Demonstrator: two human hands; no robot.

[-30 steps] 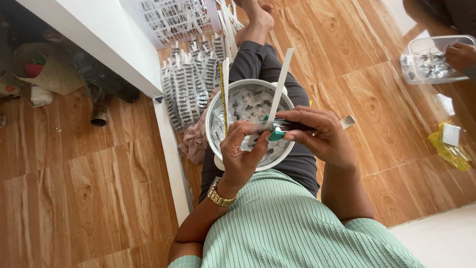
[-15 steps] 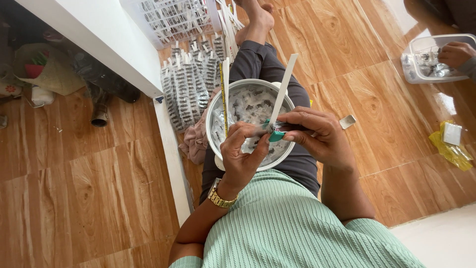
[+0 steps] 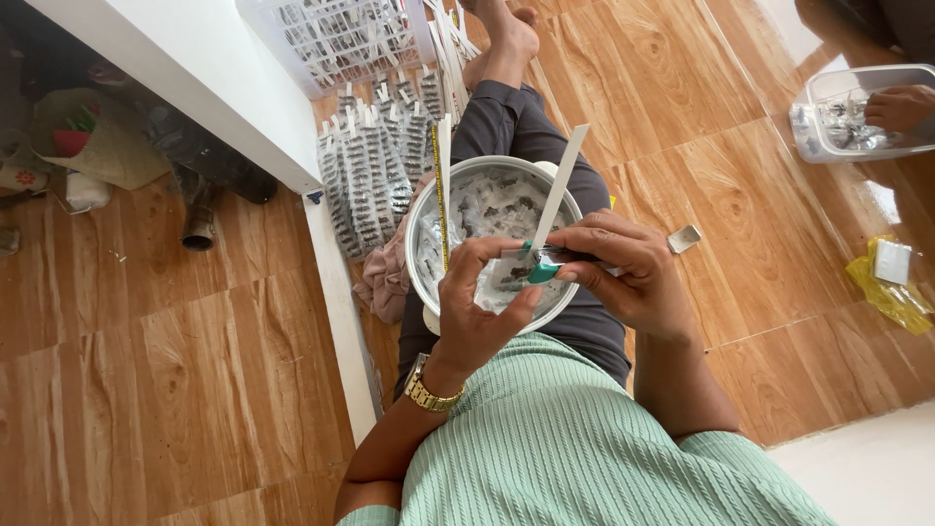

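The person wears a pale green ribbed knit top with short sleeves, filling the frame from five to seven o'clock. A gold link watch (image 3: 430, 390) circles the left wrist. Dark grey trousers cover the legs toward twelve o'clock; the feet are bare.

The floor (image 3: 175, 390) is laid with glossy wood-look planks in a warm orange-brown, with strong grain and thin seams between the boards. Daylight falls from the upper right and leaves a bright sheen on the boards there. A white panel (image 3: 209, 78) of furniture runs slantwise from the upper left toward the middle, and a dim, cluttered space lies in shadow beyond it. At the lower right corner a pale, smooth surface (image 3: 867, 472) meets the planks.
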